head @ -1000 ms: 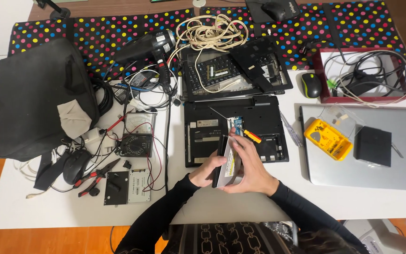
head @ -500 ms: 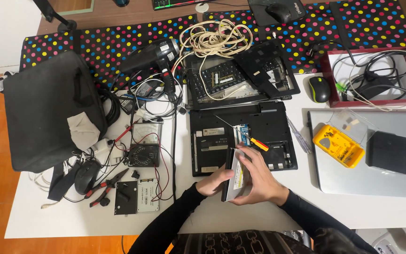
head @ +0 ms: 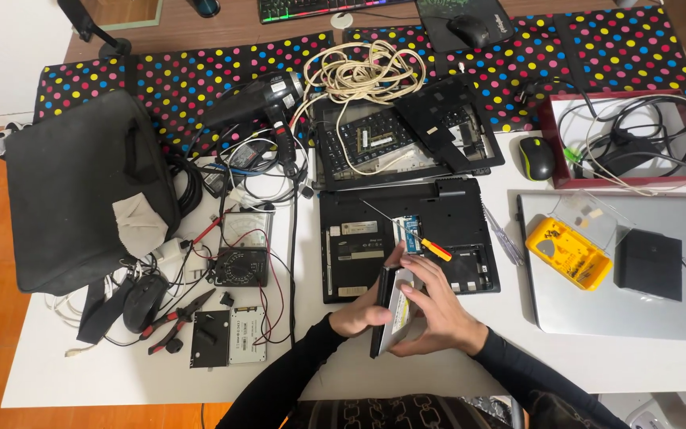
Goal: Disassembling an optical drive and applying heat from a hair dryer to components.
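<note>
Both my hands hold a slim optical drive [head: 391, 309], tilted on its edge just above the white table's near side. My left hand [head: 363, 314] grips its black left side and my right hand [head: 437, 311] covers its silver face from the right. Just beyond lies an overturned black laptop base [head: 375, 238] with open bays. A small screwdriver with a red and yellow handle [head: 435, 249] rests on that base, close to my right fingertips.
A second opened laptop chassis [head: 406, 135] and a coil of beige cable [head: 363, 75] lie farther back. On the left are a black bag [head: 81, 191], a multimeter [head: 241, 254], pliers [head: 170, 320] and a mouse [head: 143, 302]. At right are a silver laptop [head: 637, 310], a yellow bit case [head: 568, 253] and a red tray [head: 627, 181].
The view has shifted so the table sits lower and more to the right in frame. My hands keep hold of the drive, turning it slightly.
</note>
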